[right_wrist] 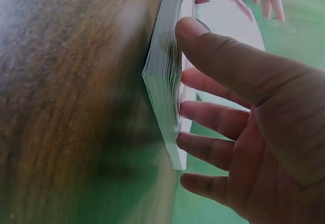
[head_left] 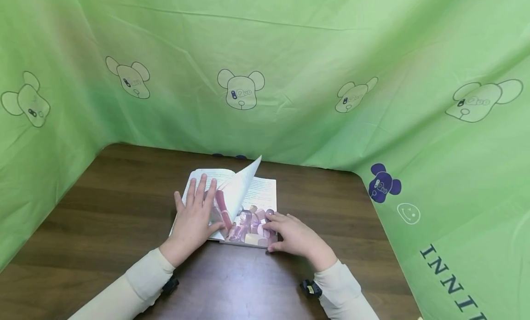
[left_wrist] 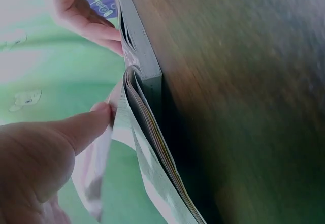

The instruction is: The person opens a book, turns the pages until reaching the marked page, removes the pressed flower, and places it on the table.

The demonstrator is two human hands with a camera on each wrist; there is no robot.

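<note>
A dark brown table with visible wood grain and rounded far corners is enclosed on its far side and at left and right by a green cloth, which is creased and hung in loose folds. The cloth is printed with a row of outlined bear heads; lower on the right, a dark blue bear, a white winking face and large dark lettering are seen. A pale patch of light is reflected on the tabletop near its close edge. Toward the middle of the table a book is laid spread, its right-hand side illustrated in pink and purple, with one page raised at a slant between the two sides. The left hand is laid flat over the left pages, its fingers straight and fanned apart. The right hand is rested at the book's right edge, its fingers loosely extended on the page and its thumb set against the near corner. Both forearms are covered by pale sleeves, and a black device is worn under the right wrist.
</note>
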